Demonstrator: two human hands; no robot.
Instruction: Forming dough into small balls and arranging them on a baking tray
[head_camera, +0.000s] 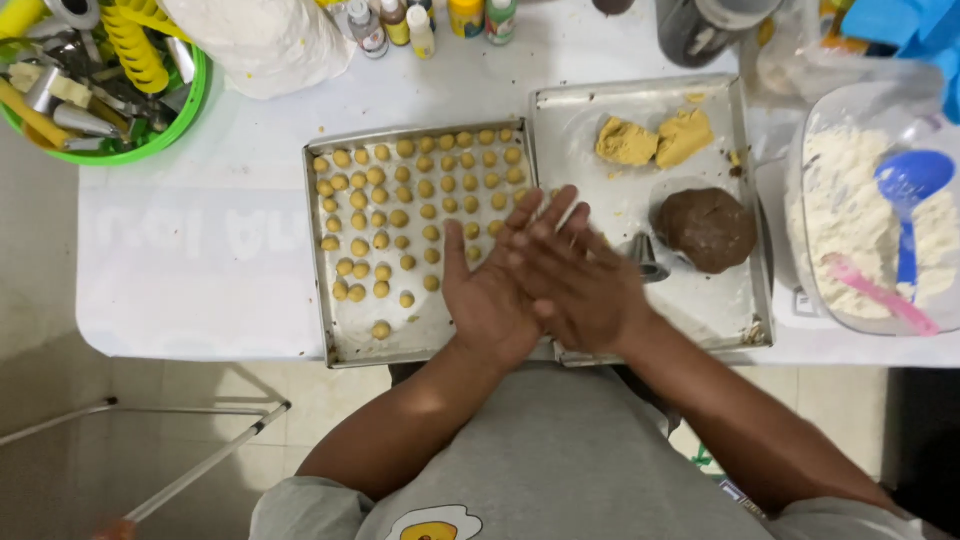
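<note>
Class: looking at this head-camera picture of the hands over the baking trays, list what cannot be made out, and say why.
- Anything between the palms: right hand covers left hand.
- Small grey cone: partly hidden by the right hand.
- Bottles: tops cut off by the top edge.
- Blue item: cropped at the corner.

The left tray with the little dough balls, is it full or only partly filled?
Partly filled: the left tray has dough balls across its top, its lower part mostly bare.

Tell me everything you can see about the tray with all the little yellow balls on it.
The left tray is a shallow rectangular metal pan, dull grey and dusted pale. It lies flat on the white table, its right edge against a second tray. Small yellow dough balls sit in loose rows, filling the top and thinning toward the bottom. The left hand hovers over its lower right corner.
</note>
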